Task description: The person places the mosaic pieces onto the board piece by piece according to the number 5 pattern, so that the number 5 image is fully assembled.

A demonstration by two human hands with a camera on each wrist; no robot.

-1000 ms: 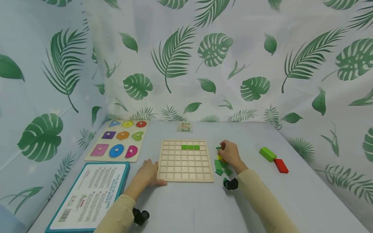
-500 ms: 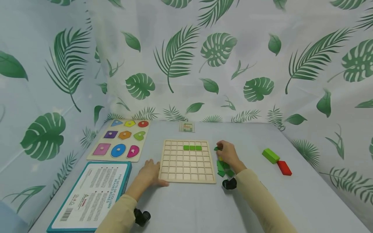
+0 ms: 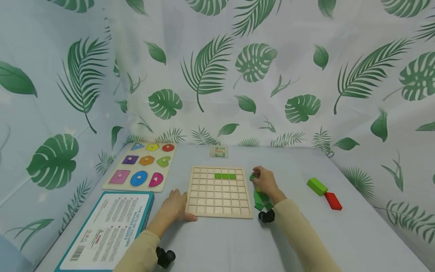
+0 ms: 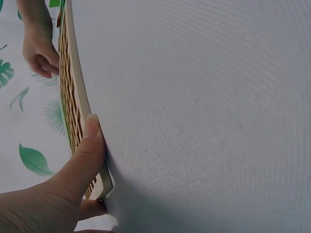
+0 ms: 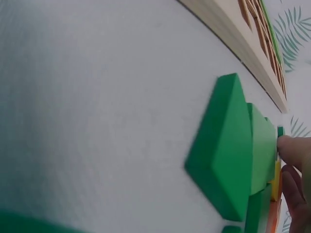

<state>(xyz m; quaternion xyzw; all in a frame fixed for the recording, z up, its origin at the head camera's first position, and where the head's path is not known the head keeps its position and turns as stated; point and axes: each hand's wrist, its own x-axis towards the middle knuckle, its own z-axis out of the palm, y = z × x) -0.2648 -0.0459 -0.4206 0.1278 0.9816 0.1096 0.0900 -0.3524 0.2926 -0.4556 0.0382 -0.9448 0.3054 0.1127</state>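
A wooden grid board (image 3: 217,209) lies on the white table, with a row of light-green squares (image 3: 225,176) in one upper line. My left hand (image 3: 173,207) holds the board's near left corner; in the left wrist view the thumb (image 4: 90,141) presses the front edge and a finger touches beside the corner. Right of the board, my right hand (image 3: 266,181) pinches a small dark-green piece (image 3: 252,177) between thumb and fingertips. Below that hand several green pieces (image 3: 258,198) lie in a cluster. In the right wrist view a yellow piece (image 5: 276,182) and an orange piece (image 5: 273,216) show among them.
A shape-puzzle board (image 3: 132,177) and a blue-edged box (image 3: 105,230) lie at the left. A small pattern card (image 3: 219,151) is behind the grid board. A light-green block (image 3: 317,186) and a red block (image 3: 333,201) lie at the right. Leaf-printed cloth hangs behind.
My right hand has shifted slightly left towards the board with the dark-green piece, uncovering that piece more. My left hand stays at the board's corner. The head view has shifted slightly.
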